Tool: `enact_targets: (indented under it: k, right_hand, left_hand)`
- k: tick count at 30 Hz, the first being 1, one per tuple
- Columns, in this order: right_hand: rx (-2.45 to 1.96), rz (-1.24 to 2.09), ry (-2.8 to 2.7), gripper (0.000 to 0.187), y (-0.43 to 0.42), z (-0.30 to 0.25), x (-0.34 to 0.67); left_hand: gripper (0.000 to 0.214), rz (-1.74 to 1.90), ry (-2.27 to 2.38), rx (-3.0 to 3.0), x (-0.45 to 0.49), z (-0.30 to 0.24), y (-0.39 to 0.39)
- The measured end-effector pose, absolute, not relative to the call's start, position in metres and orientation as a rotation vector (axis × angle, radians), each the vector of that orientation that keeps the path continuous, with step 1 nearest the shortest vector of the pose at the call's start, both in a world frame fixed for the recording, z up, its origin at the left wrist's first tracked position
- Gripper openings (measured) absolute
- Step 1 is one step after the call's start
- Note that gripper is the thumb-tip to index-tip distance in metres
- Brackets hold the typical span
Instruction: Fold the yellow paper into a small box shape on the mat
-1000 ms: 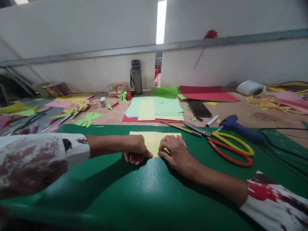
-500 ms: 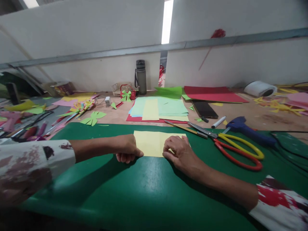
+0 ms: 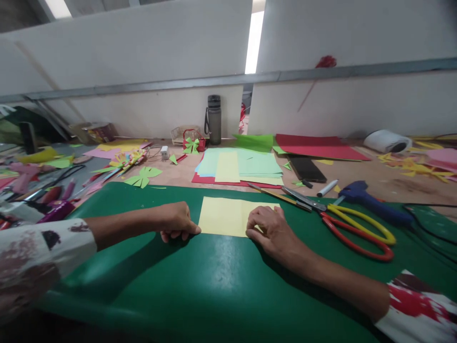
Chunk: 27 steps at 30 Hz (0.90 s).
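Head view: fisted left hand [image 3: 177, 220] touches yellow paper [image 3: 222, 216]; half-unfurled right hand [image 3: 273, 232] rests on it.

At the far edge of the worktop [image 3: 357, 172] stands a translucent grey cylindrical bottle [image 3: 214, 125] (black strap [image 3: 206, 121] at its side); toward the right corner lies a white cylindrical roll [image 3: 383, 141].

Busy brown desk [image 3: 362, 172] here! Green mat [image 3: 221, 290] across the near side, yellow sheet [image 3: 222, 216] on top; beyond, paper stack [image 3: 259, 166], upright bottle [image 3: 214, 125], phone [image 3: 307, 168], white roll [image 3: 382, 141], scraps [image 3: 410, 165] at both ends.
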State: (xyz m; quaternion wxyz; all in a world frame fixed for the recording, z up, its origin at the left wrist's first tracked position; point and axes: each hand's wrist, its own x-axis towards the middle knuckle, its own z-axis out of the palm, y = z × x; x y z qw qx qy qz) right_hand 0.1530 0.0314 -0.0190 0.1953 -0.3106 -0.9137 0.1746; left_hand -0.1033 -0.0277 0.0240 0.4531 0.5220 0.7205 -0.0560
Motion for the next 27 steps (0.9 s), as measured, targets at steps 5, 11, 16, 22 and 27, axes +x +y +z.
enact_targets:
  k: [5, 11, 16, 22, 27]
  right_hand:
    - [-0.871, 0.506, -2.562, 0.013, 0.03, -0.017, 0.152]
    - [-0.874, 0.478, -2.567, 0.014, 0.029, -0.015, 0.152]
    - [-0.894, 0.466, -2.592, 0.015, 0.031, -0.015, 0.15]
    - [-0.848, 0.455, -2.525, 0.011, 0.025, -0.002, 0.149]
    - [-1.139, 1.048, -2.464, 0.014, 0.013, 0.019, 0.134]
  left_hand:
    - [0.042, -0.137, 1.806, 1.298, -0.108, 0.023, -0.031]
    - [0.039, -0.136, 1.919, 1.469, -0.103, 0.038, -0.032]
    - [0.044, 0.199, 2.04, 2.344, -0.077, 0.035, -0.054]
    - [0.069, 0.0, 1.293, 2.656, -0.068, -0.002, -0.074]
    - [0.074, 0.012, 1.229, 2.6, -0.076, -0.014, -0.074]
